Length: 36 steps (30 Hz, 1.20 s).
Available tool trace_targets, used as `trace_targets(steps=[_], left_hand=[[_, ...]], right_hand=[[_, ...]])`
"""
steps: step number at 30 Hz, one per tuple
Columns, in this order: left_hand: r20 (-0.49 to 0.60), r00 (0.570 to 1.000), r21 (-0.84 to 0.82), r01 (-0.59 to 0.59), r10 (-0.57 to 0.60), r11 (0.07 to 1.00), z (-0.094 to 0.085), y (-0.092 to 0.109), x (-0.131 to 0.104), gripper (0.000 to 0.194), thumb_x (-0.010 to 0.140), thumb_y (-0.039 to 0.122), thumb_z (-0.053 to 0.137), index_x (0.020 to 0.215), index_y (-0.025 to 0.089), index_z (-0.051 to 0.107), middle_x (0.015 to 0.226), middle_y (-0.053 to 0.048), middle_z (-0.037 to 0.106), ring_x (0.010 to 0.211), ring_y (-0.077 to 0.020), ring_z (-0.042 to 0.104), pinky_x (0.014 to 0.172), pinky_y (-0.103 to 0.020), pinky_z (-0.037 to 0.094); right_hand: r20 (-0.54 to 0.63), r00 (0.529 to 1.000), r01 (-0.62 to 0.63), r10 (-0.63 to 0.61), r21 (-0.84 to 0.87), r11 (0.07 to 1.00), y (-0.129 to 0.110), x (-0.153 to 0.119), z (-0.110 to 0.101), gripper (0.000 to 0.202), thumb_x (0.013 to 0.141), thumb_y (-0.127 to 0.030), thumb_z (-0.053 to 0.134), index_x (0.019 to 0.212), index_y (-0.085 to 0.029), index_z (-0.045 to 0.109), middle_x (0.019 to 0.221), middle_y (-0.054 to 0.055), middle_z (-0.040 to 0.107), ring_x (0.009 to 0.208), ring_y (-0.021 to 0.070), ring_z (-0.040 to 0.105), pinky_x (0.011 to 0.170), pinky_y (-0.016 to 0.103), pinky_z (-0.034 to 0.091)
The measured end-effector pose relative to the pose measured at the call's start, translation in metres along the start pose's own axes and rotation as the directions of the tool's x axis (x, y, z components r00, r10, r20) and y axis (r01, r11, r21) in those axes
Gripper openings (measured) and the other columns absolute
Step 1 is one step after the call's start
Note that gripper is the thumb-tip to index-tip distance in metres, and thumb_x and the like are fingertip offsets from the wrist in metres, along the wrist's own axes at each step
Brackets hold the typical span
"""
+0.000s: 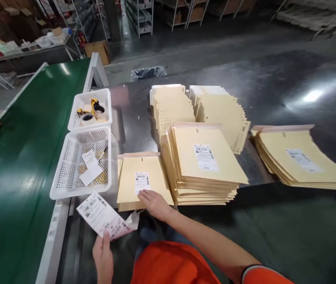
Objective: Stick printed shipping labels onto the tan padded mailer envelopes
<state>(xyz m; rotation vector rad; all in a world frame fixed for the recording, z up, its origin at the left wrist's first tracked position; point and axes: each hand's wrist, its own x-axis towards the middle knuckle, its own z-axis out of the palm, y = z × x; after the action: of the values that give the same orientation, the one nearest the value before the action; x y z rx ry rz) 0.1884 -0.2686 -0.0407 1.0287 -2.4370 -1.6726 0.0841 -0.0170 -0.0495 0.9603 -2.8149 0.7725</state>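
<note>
My left hand (103, 252) pinches a strip of printed shipping labels (104, 215) by its lower edge, in front of the baskets. The strip's far end curls up toward the right. My right hand (155, 204) lies with fingers stretched out on the lower part of a yellow padded envelope (129, 185), touching the bottom of the white label (142, 182) stuck on it. Just to the right stands a tall stack of larger labelled envelopes (182, 157).
Two white baskets (56, 185) stand left, one with paper slips (91, 173), the other with tape dispensers (98, 108). Behind are rows of upright envelopes (173, 104); another stack (280, 144) lies right. A green conveyor belt (23, 157) runs along the left, and a lined bin (148, 73) stands beyond the table.
</note>
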Motion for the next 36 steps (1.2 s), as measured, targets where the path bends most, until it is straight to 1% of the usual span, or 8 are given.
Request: trace_targets(steps=[3, 8, 10, 13, 16, 24, 30, 36], left_hand=[[0.095, 0.99, 0.05, -0.111, 0.106, 0.993, 0.009, -0.01, 0.006, 0.049, 0.078, 0.056, 0.053, 0.096, 0.013, 0.069, 0.104, -0.014, 0.071, 0.104, -0.0329, 0.062, 0.088, -0.043, 0.051], [0.53, 0.79, 0.152, -0.447, 0.309, 0.882, 0.076, -0.017, 0.042, 0.04, 0.08, 0.044, 0.049, 0.102, 0.017, 0.07, 0.121, -0.012, 0.065, 0.124, -0.0312, 0.05, 0.106, -0.047, 0.037], [0.564, 0.762, 0.15, -0.474, 0.319, 0.868, 0.093, -0.02, 0.053, 0.041, 0.076, 0.044, 0.052, 0.102, 0.018, 0.07, 0.126, -0.012, 0.062, 0.13, -0.0317, 0.044, 0.11, -0.049, 0.031], [0.561, 0.764, 0.149, -0.471, 0.319, 0.869, 0.099, -0.024, 0.06, 0.046, 0.077, 0.046, 0.051, 0.107, 0.016, 0.068, 0.128, -0.014, 0.06, 0.129, -0.033, 0.045, 0.111, -0.051, 0.028], [0.556, 0.774, 0.151, -0.453, 0.303, 0.879, 0.09, -0.021, 0.056, 0.047, 0.079, 0.046, 0.049, 0.108, 0.015, 0.068, 0.124, -0.016, 0.063, 0.124, -0.0333, 0.05, 0.109, -0.051, 0.032], [0.657, 0.695, 0.073, -0.443, 0.291, 0.894, 0.06, 0.036, -0.008, 0.04, 0.087, 0.042, 0.045, 0.116, 0.023, 0.066, 0.138, -0.008, 0.052, 0.137, -0.0288, 0.033, 0.115, -0.048, 0.021], [0.78, 0.58, 0.073, -0.457, 0.235, 0.887, 0.044, 0.04, -0.022, 0.039, 0.089, 0.04, 0.042, 0.117, 0.026, 0.065, 0.141, -0.007, 0.049, 0.137, -0.0283, 0.032, 0.117, -0.051, 0.012], [0.538, 0.827, -0.001, -0.192, 0.163, 0.981, 0.045, 0.029, 0.006, 0.065, 0.075, 0.04, 0.064, 0.133, 0.017, 0.045, 0.146, -0.016, 0.041, 0.134, -0.0287, 0.037, 0.112, -0.047, 0.027]], right_hand=[[-0.461, 0.873, -0.14, 0.161, 0.079, 0.987, -0.006, -0.009, -0.077, 0.035, 0.091, -0.011, 0.038, 0.122, -0.013, 0.056, 0.109, 0.011, 0.069, 0.099, 0.0189, 0.065, 0.083, 0.03, 0.055], [-0.912, 0.351, -0.434, 0.209, 0.039, 0.9, 0.008, -0.042, -0.199, 0.025, 0.088, -0.013, 0.05, 0.109, -0.017, 0.063, 0.09, 0.005, 0.073, 0.076, 0.0187, 0.069, 0.069, 0.028, 0.056], [-0.882, 0.467, -0.349, 0.062, -0.119, 0.93, 0.031, -0.055, -0.22, 0.029, 0.088, -0.013, 0.048, 0.113, -0.018, 0.061, 0.105, 0.008, 0.07, 0.094, 0.0226, 0.067, 0.081, 0.037, 0.056], [-0.593, 0.803, -0.248, 0.059, -0.243, 0.938, 0.08, -0.077, -0.215, 0.033, 0.091, -0.015, 0.039, 0.114, -0.021, 0.062, 0.118, 0.009, 0.065, 0.114, 0.0237, 0.058, 0.093, 0.046, 0.051], [-0.32, 0.931, -0.268, 0.174, -0.278, 0.922, 0.123, -0.102, -0.188, 0.035, 0.094, -0.02, 0.033, 0.107, -0.021, 0.065, 0.114, 0.01, 0.067, 0.11, 0.0239, 0.06, 0.088, 0.045, 0.053], [-0.349, 0.869, -0.309, 0.351, 0.17, 0.936, 0.051, -0.06, -0.143, 0.026, 0.089, -0.032, 0.049, 0.111, -0.021, 0.06, 0.119, 0.012, 0.061, 0.115, 0.0245, 0.052, 0.097, 0.045, 0.043], [0.06, 0.829, -0.388, 0.557, 0.779, 0.493, -0.024, 0.016, -0.072, 0.022, 0.075, -0.027, 0.063, 0.095, -0.018, 0.063, 0.086, 0.003, 0.066, 0.075, 0.016, 0.061, 0.065, 0.027, 0.051], [0.027, 0.867, -0.354, 0.497, 0.737, 0.576, -0.047, 0.008, -0.044, 0.009, 0.082, -0.022, 0.055, 0.083, -0.02, 0.064, 0.079, 0.001, 0.066, 0.072, 0.0142, 0.06, 0.065, 0.025, 0.047]])
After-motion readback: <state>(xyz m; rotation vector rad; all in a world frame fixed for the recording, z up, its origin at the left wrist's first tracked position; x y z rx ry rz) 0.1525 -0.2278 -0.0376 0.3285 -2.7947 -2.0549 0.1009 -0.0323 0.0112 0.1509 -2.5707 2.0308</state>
